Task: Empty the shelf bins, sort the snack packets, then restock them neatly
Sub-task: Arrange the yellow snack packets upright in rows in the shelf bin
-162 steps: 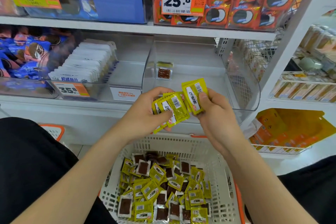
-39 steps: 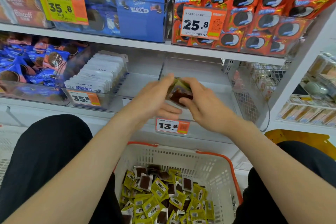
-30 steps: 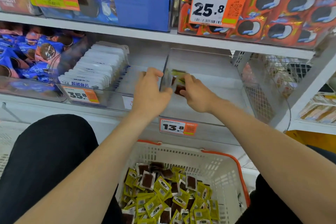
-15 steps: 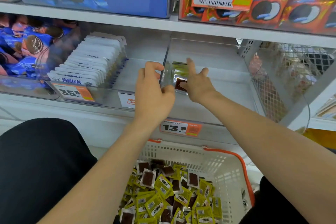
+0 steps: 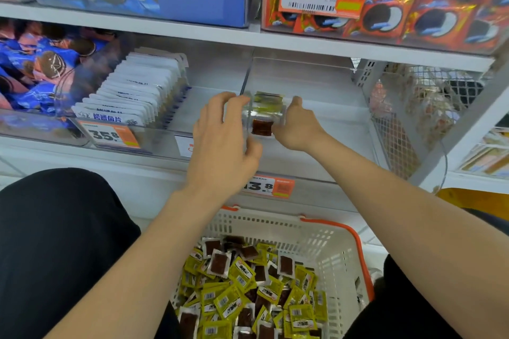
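A small upright stack of yellow and brown snack packets (image 5: 266, 110) stands in the clear bin (image 5: 325, 165) on the middle shelf, against the bin's left wall. My right hand (image 5: 296, 129) is inside the bin and presses the stack's right side, thumb up; its fingertips are hidden behind the packets. Just outside that clear wall, my left hand (image 5: 220, 143) hovers with fingers spread and relaxed, holding nothing. Below, a white basket with an orange rim (image 5: 349, 231) holds several loose packets (image 5: 242, 297) of the same kind.
The neighbouring clear bin holds a row of white packets (image 5: 140, 91), with blue cookie packs (image 5: 35, 66) further left. Red cookie packs (image 5: 413, 8) fill the shelf above. A wire mesh divider (image 5: 396, 129) bounds the bin's right side. A 13.8 price tag (image 5: 268, 186) hangs on the shelf edge.
Both hands carried the gathered packets from above the basket into the bin and stood them against its left wall. My left hand has come off the stack to outside the wall.
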{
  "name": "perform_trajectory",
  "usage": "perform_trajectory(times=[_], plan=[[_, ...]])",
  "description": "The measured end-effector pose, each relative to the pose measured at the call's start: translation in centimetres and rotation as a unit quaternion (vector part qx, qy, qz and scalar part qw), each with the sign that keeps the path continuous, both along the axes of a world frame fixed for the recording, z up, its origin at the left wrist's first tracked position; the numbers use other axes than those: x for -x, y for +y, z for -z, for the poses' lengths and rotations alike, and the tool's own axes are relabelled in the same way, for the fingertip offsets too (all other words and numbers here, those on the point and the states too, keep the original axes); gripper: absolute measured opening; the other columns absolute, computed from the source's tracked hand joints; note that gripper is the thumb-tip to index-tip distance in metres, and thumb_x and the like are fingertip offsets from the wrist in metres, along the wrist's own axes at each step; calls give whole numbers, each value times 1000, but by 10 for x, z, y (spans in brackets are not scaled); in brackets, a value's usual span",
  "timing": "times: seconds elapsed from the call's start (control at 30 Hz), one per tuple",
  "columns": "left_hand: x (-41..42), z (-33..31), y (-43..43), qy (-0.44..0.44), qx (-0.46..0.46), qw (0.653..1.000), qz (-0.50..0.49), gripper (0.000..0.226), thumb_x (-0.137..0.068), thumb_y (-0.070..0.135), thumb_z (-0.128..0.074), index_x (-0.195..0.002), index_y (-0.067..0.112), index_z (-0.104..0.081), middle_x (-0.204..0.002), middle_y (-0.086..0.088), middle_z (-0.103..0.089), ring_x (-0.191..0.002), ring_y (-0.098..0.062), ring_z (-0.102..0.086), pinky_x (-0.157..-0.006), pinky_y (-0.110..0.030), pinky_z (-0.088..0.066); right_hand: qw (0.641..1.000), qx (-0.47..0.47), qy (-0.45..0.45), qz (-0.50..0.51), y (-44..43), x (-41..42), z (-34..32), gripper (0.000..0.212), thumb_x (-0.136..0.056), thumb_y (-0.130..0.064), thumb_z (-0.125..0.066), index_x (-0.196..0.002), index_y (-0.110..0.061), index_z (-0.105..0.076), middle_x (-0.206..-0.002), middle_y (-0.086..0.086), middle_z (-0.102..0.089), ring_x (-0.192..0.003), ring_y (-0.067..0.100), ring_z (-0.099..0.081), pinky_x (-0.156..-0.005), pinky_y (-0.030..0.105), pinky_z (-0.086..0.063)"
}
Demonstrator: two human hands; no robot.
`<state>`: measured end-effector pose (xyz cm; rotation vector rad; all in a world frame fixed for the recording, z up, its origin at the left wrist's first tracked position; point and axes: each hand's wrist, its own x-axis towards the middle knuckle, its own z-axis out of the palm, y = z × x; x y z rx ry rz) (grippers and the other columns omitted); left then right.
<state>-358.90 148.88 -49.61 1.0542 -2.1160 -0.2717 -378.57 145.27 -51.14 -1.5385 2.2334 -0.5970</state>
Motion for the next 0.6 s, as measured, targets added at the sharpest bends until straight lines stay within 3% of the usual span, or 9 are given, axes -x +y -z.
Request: perform_trajectory(times=[0.07, 0.13, 0.23, 0.3, 0.4, 0.5, 0.6], plan=[[-6, -6, 13, -13, 55, 998, 28, 42, -83, 16, -68, -125, 12, -61, -128, -7, -53, -118, -29, -52, -96, -51, -46, 997, 65, 35, -27, 29, -6, -23, 38, -99, -16, -53, -135, -4, -46, -87, 9, -61, -80, 31, -57, -64, 34, -40], [-12, -11, 34, 12, 100, 993, 60, 19, -84, 18, -67, -102, 15, -66, -101, 0, -59, -95, -21, -56, -81, -44, -49, 985, 158, 42, -57, 67, -17, -46, 25, -96, -11, -49, -117, -10, -62, -67, 0, -58, -67, 23, -56, -64, 34, -43], [-24, -12, 67, -10, 49, 990, 132, 8, -83, 33, -61, -78, 26, -61, -64, 13, -54, -61, -9, -52, -59, -34, -49, 965, 237, -39, -110, 134, -40, -74, 19, -86, -9, -51, -89, -18, -67, -58, -5, -61, -55, 10, -55, -55, 19, -39], [-25, 3, 79, -167, -61, 966, 188, 17, -84, 42, -55, -74, 29, -58, -61, 13, -55, -59, -8, -54, -60, -33, -52, 972, 161, -32, -169, 168, -48, -70, 17, -83, -11, -53, -78, -16, -69, -61, -2, -65, -55, 11, -56, -54, 19, -39], [-22, 64, 78, -394, -255, 853, 230, 17, -91, 38, -52, -86, 26, -63, -80, 5, -66, -72, -15, -58, -73, -40, -57, 957, -64, 83, -269, 193, -46, -20, 22, -88, -18, -53, -75, -7, -67, -66, 9, -66, -62, 22, -63, -60, 37, -52], [-22, 128, 78, -497, -337, 764, 236, 25, -96, 39, -55, -114, 26, -68, -115, -1, -69, -88, -23, -62, -81, -40, -55, 893, -256, 147, -340, 200, -36, 56, 24, -89, -11, -47, -65, -9, -51, -65, 10, -56, -59, 30, -48, -57, 38, -45], [-18, 169, 84, -531, -350, 735, 235, 27, -99, 32, -62, -123, 19, -63, -122, -5, -60, -95, -29, -63, -79, -37, -52, 849, -371, 183, -328, 195, -12, 128, 21, -90, -6, -51, -69, -10, -52, -77, 8, -55, -70, 28, -50, -64, 37, -45]])
